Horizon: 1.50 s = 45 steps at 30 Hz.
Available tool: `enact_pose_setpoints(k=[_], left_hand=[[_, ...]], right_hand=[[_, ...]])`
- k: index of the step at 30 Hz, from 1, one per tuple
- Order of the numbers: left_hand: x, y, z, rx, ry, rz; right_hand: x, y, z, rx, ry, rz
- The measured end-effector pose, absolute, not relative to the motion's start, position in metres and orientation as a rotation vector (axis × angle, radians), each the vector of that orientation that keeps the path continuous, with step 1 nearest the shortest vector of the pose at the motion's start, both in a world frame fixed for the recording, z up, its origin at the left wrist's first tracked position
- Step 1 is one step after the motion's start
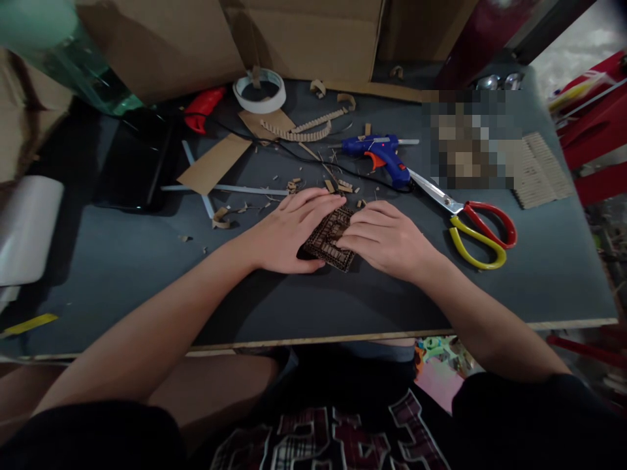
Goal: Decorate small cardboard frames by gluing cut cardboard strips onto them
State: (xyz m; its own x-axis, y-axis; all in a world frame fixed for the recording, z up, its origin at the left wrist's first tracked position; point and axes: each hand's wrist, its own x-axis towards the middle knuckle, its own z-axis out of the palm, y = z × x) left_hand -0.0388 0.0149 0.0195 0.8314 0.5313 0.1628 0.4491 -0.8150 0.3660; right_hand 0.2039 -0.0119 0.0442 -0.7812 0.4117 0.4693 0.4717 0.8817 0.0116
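A small square piece built of corrugated cardboard strips [327, 243] rests on the dark table, its ridged edges facing up. My left hand [294, 232] wraps around its left side, thumb at the near edge and fingers over the far edge. From the right, my right hand [385, 238] reaches onto the piece with bent fingers pressed together at its middle. Whatever those fingertips may pinch is hidden. Cardboard scraps [345, 187] lie just beyond the piece. A blue glue gun [377, 153] lies farther back, and scissors with red and yellow handles [477, 228] lie to the right.
Behind are a roll of white tape [259, 104], a curled corrugated strip [301, 136], a cardboard strip [215, 163] and pale glue sticks [245, 189]. A black phone-like object [134, 163] is at left. Corrugated cardboard [541, 171] lies right. The table's front edge [313, 339] is near my body.
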Motion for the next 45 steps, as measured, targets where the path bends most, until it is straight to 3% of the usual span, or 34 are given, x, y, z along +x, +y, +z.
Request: enact_pose_setpoints(k=[11,45], left_hand=[[-0.039,0.017,0.012,2.632,0.774,0.455],[-0.04,0.018,0.008,2.629,0.804,0.439]], right_hand=[[0.215,-0.005,0.046,-0.695,-2.524,0.036],[0.208,-0.007,0.042,-0.556,-2.628,-0.176]])
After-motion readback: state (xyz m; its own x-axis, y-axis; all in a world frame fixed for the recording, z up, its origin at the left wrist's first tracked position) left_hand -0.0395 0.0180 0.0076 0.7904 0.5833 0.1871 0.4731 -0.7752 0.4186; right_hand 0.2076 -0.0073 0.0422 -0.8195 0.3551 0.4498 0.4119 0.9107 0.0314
